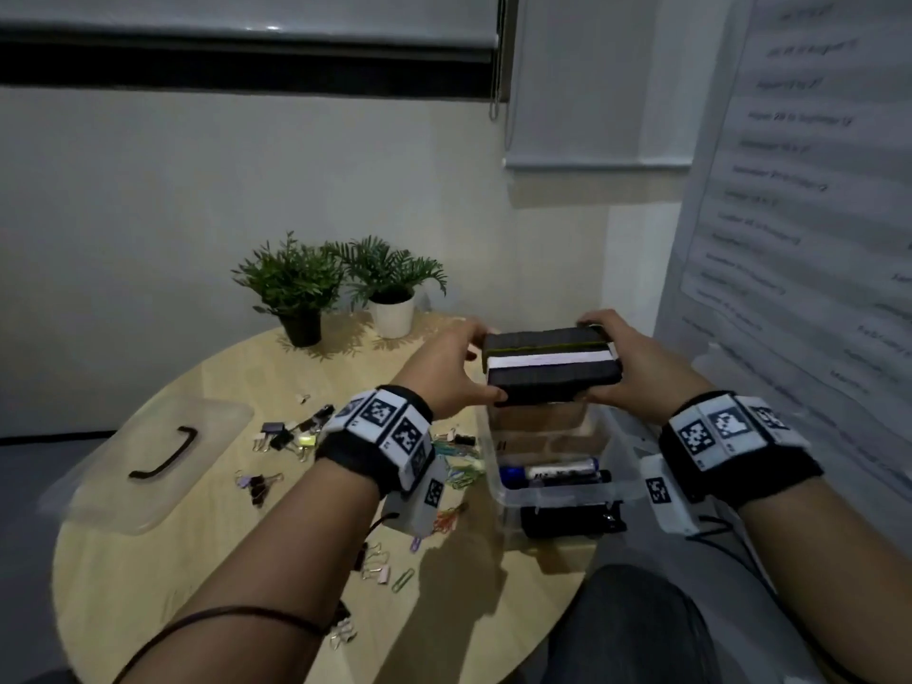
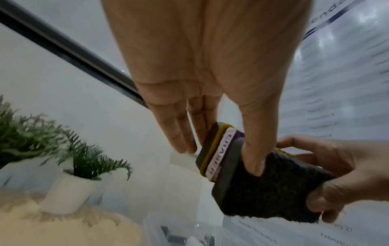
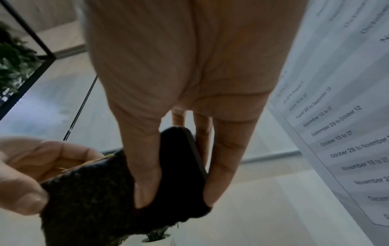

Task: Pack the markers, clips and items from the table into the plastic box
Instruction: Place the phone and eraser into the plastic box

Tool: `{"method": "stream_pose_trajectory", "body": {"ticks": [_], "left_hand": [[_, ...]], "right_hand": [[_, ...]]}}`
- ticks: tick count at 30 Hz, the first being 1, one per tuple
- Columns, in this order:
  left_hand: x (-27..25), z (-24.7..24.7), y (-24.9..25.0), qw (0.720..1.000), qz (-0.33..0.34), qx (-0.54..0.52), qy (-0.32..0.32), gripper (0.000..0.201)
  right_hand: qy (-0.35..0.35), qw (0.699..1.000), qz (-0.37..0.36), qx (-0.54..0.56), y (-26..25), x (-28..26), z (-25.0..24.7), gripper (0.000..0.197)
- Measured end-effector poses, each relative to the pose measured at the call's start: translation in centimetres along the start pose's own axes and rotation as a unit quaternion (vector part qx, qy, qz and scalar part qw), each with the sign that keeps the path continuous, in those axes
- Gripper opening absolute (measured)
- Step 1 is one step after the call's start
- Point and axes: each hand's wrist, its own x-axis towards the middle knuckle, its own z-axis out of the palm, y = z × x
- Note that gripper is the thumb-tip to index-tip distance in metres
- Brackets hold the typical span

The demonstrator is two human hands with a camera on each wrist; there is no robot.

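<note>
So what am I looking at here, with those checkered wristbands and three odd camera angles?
No machine: a person packs a box by hand. The wide picture comes from a head camera; the other two look along each wrist. The left hand and right hand each hold an end of a stack of dark erasers above the clear plastic box, which already holds markers. The grip shows close up in the wrist views. On the round table lie binder clips, the box lid and two potted plants.
</note>
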Motion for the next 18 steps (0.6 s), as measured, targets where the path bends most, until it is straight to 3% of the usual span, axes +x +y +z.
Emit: {"method": "stream_pose_trajectory", "body": {"ticks": [7,12,18], "left_hand": [[3.1,4.5,-2.0,0.995,-0.002,0.066,-0.072,0.065],[3.6,5.7,-3.4,0.992,-0.004,0.093,-0.091,0.069],[4.4,5.1,-3.4,0.989,0.013,0.100,-0.106,0.070]], "right_hand": [[-0.068,0.991,0.050,-0.105,2.7,2.1,2.4,0.050],[-0.121,0.977,0.083,-0.157,3.7,2.5,3.7,0.068],[-0.169,0.966,0.111,-0.162,3.7,3.7,3.2,0.075]]}}
